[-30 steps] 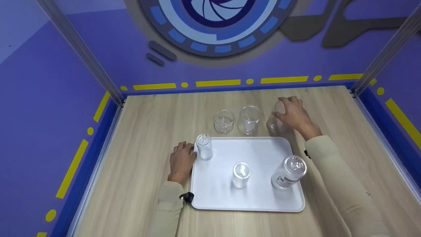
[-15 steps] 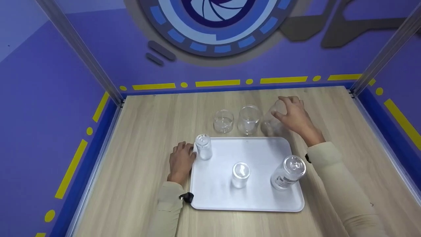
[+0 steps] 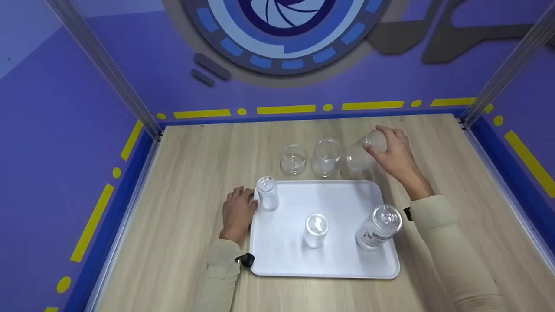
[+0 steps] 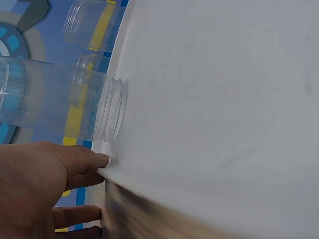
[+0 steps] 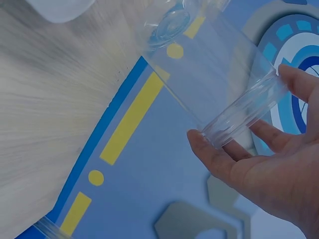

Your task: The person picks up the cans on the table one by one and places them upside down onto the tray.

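My right hand (image 3: 396, 156) grips a clear plastic jar (image 3: 363, 151) behind the tray's back right corner. Its fingers and thumb go round the threaded mouth, as the right wrist view shows. The jar leans over, base toward the lower left. My left hand (image 3: 238, 212) touches the left edge of a white tray (image 3: 282, 255), fingers relaxed and fairly straight, thumb tip at the rim in the left wrist view. Close by that hand, a narrow clear jar (image 3: 267, 194) stands mouth down on the tray. A small jar (image 3: 315, 232) and a larger labelled jar (image 3: 377, 227) stand upturned there too.
Behind the tray, a short clear jar (image 3: 293, 160) and a taller one (image 3: 327, 158) stand upright side by side, close to the held jar. Wooden tabletop (image 3: 199, 160) surrounds the tray. Patterned blue-purple walls (image 3: 130, 60) close off the back and sides.
My right hand has shifted slightly right, and the jar in it has tipped further, its base swinging toward the taller jar on the left. The left hand has stayed at the tray's edge.
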